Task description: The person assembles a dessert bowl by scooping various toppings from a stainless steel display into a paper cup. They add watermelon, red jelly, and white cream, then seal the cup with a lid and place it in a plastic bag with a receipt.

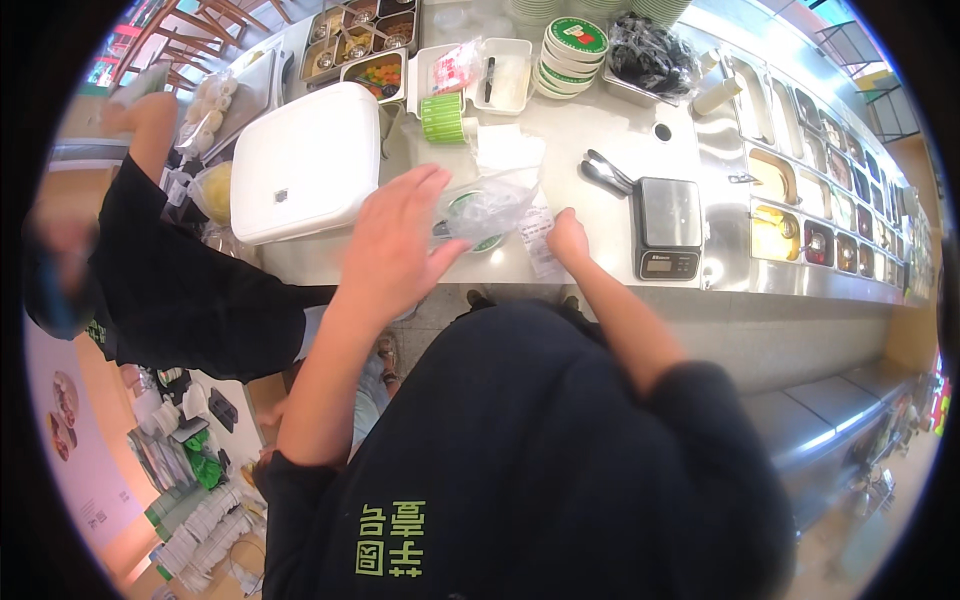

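My left hand (pixel 395 235) is stretched over the counter, thumb and fingers apart, at the side of a clear plastic bag (pixel 505 195). Inside or beneath that bag shows a round green-and-white lid (pixel 487 243), partly covered by the film. My right hand (pixel 567 240) is closed at the edge of a long printed paper slip (pixel 540 250), which runs up along the bag's right side. The fingertips of that hand are hidden, but the slip meets them. A white paper sheet (pixel 497 150) lies just beyond the bag.
A white lidded bin (pixel 305 165) stands left, a digital scale (pixel 669 215) and black tongs (pixel 607 172) right. Stacked green-lidded tubs (pixel 575 50) are at the back. Ingredient wells (pixel 775 225) line the right. A co-worker (pixel 180 270) reaches in from the left.
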The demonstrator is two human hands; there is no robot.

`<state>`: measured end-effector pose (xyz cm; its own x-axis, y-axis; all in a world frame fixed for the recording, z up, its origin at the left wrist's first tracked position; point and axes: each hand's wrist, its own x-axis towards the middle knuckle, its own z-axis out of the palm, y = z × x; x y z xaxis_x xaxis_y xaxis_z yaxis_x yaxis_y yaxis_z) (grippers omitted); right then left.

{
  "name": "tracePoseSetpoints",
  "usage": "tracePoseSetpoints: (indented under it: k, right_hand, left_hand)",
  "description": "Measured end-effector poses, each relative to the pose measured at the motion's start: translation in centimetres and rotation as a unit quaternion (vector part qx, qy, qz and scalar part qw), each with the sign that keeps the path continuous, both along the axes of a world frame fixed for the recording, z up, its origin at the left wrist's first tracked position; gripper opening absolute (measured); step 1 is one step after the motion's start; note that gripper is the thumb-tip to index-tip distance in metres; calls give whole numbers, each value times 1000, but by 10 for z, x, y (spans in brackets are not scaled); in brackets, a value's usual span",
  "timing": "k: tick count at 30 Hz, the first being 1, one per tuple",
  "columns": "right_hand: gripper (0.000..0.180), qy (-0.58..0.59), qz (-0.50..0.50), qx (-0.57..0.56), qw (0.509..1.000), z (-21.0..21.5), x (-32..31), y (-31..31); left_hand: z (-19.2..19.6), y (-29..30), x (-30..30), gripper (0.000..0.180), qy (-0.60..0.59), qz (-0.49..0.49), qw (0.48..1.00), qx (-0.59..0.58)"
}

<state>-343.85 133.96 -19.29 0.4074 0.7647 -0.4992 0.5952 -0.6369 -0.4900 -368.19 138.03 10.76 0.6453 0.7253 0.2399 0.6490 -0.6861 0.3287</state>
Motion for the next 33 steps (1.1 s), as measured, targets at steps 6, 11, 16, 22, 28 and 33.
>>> tracePoseSetpoints:
  k: [6,11,16,22,28,33]
  right_hand:
    - [25,24,104,18,994,17,59,-40]
    - [15,-16,194,197,961,143,87,-76]
    - [17,131,277,425,852,259,67,-83]
    - [17,393,81,219,890,179,24,-54]
    - [18,465,-21,172,868,103,5,-43]
    - [19,454,-28,188,871,105,-2,-39]
  left_hand:
    - [-38,21,50,86,3,-27,999,-21]
    - [-59,32,64,54,73,-29,996,-49]
    - [-56,40,60,15,6,-23,991,-131]
    - [-45,53,64,21,15,17,975,-221]
    - [-45,55,55,36,-11,-34,989,-141]
    - [-41,55,53,41,6,-81,982,-172]
